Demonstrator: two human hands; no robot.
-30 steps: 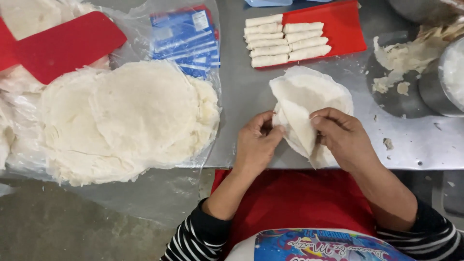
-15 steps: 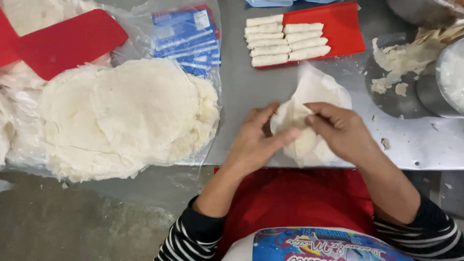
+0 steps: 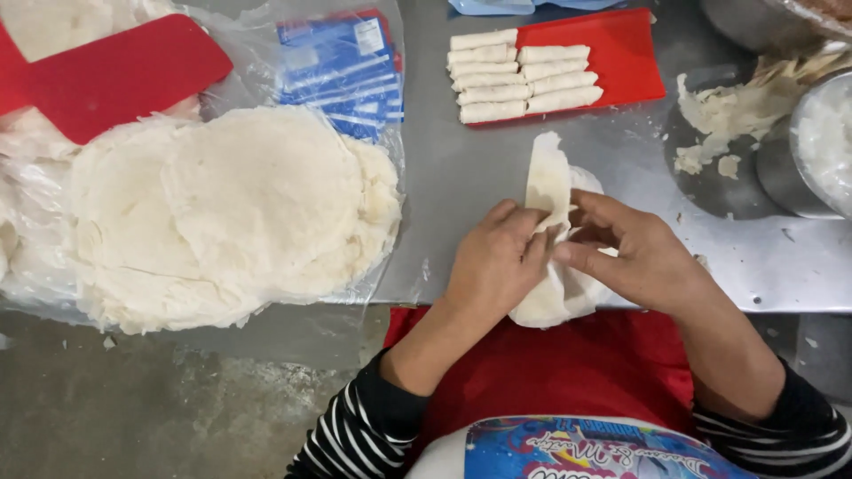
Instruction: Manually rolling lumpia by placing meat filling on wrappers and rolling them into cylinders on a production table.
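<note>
Both hands pinch a thin white round wrapper (image 3: pixel 550 191), half folded, at the near table edge: left hand (image 3: pixel 497 262) fingers curled on it, right hand (image 3: pixel 635 253) gripping its right side. Finished pale rolls (image 3: pixel 519 75) lie far behind on a red tray (image 3: pixel 630 53); stack of wrappers (image 3: pixel 231 208) left.

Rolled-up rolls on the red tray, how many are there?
8 finished rolls lie on the red tray: five stacked in the left column, three in the right. None look hidden.

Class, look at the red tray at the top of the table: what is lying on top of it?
On the red tray lie two columns of finished white rolls, the left column overhanging its edge. The tray surface beneath the rolls is covered and cannot be seen.
</note>
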